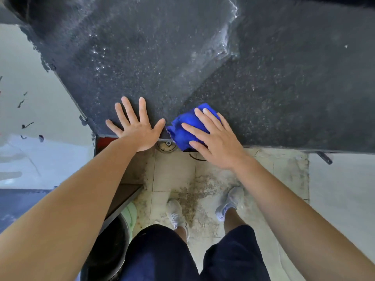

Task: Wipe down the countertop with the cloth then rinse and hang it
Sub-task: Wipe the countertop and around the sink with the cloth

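1. In the head view we are in the wiping step. Our right hand (pixel 215 142) lies flat with fingers straight, pressing the blue cloth (pixel 186 126) onto the dark countertop (pixel 162 57) at its near edge.
2. Our left hand (pixel 138 128) rests spread and flat just beside the cloth, holding nothing.
3. Next, we judge, the cloth needs even pressure as we push it toward the wet streaks (pixel 225 43) farther back. Rinsing and hanging are not yet begun.
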Available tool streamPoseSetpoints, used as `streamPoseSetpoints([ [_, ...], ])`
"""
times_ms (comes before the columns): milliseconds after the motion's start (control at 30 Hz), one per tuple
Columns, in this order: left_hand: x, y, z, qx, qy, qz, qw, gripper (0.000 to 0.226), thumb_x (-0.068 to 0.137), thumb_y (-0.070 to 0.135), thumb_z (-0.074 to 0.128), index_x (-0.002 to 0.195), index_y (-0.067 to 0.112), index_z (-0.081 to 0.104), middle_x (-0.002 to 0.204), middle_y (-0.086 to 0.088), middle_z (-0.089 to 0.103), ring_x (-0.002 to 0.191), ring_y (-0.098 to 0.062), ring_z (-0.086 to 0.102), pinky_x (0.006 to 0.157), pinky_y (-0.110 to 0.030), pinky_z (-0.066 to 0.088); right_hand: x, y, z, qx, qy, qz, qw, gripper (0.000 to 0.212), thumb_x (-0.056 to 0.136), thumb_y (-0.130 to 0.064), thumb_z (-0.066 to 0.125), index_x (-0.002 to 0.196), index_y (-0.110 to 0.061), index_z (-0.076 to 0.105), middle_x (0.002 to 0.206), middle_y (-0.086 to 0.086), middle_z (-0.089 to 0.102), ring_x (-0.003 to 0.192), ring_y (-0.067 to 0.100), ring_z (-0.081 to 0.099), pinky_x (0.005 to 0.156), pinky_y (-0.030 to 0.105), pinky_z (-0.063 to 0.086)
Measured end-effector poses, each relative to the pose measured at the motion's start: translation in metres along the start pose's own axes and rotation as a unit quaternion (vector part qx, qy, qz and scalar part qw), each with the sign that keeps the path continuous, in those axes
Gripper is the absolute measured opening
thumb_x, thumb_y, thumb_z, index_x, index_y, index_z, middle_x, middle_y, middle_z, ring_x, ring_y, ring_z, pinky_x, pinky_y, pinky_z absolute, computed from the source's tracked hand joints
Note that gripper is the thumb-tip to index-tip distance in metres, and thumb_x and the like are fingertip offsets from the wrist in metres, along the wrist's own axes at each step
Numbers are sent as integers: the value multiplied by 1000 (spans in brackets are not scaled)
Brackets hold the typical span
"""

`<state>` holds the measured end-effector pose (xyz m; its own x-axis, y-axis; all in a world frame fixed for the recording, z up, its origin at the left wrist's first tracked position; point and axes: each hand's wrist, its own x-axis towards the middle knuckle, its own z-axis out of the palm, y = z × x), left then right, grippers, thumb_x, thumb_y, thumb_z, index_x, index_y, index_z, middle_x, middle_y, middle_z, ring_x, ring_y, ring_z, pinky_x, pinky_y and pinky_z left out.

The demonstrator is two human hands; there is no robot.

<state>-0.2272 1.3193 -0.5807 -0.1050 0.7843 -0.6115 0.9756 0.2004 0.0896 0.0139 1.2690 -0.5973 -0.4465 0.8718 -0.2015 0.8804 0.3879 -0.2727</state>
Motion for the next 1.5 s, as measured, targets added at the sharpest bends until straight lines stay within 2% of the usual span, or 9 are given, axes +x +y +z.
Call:
streamPoseSetpoints([
  [167,-1,1,2,3,18,11,1000,86,89,78,9,149,31,-30,157,-10,-38,145,-34,-33,115,-67,-11,11,82,-33,30,18,273,961,52,104,-50,28,155,-43,19,167,5,-2,154,25,-2,124,48,2],
  [300,0,0,4,4,24,12,1000,86,88,79,7,149,32,-31,157,-10,-37,145,-34,-32,115,-67,-11,54,82,-44,61,2,355,933,55,104,-50,23,156,-44,7,166,7,-13,152,26,-14,122,51,-7],
  [400,0,0,6,6,33,10,999,85,88,79,6,149,32,-31,157,-9,-37,145,-34,-32,115,-66,-11,78,54,-40,57,8,325,944,55,104,-48,21,157,-41,5,166,9,-13,152,28,-14,121,53,-8],
  [600,1,1,6,0,22,-3,1000,85,88,79,11,149,34,-29,157,-6,-38,145,-31,-32,115,-66,-11,115,-24,-23,8,-24,114,993,55,106,-48,22,158,-38,9,166,11,-9,152,31,-11,120,55,-6],
  [733,0,1,5,-2,17,-14,1000,87,86,80,11,150,36,-28,157,-4,-37,146,-29,-32,116,-64,-11,114,16,-36,16,-32,29,999,52,106,-48,27,156,-41,17,167,5,-3,153,25,-6,123,49,-3],
  [900,-3,2,3,14,16,-25,999,89,83,81,7,152,35,-21,160,-4,-31,148,-28,-26,117,-61,-9,104,142,-63,40,30,185,981,52,104,-49,31,155,-42,22,167,6,2,153,26,-1,123,49,0],
  [1067,7,17,-10,-4,167,17,986,73,92,69,24,149,25,25,157,-16,15,147,-37,10,116,-63,6,110,230,-87,56,43,328,942,55,103,-49,25,156,-41,15,167,8,-4,153,27,-6,123,51,-4],
  [1267,86,83,-58,-41,163,50,984,87,90,74,38,157,29,7,165,-11,-9,152,-29,-9,119,-57,1,154,246,-96,50,46,321,945,55,103,-48,22,156,-41,10,166,10,-9,153,29,-9,122,53,-6],
  [1500,158,120,-104,-26,107,-15,994,96,83,86,27,156,35,-9,163,-4,-23,150,-24,-21,117,-62,-8,220,278,-115,29,36,278,960,56,102,-52,18,156,-43,7,166,9,-9,153,29,-10,122,53,-7],
])
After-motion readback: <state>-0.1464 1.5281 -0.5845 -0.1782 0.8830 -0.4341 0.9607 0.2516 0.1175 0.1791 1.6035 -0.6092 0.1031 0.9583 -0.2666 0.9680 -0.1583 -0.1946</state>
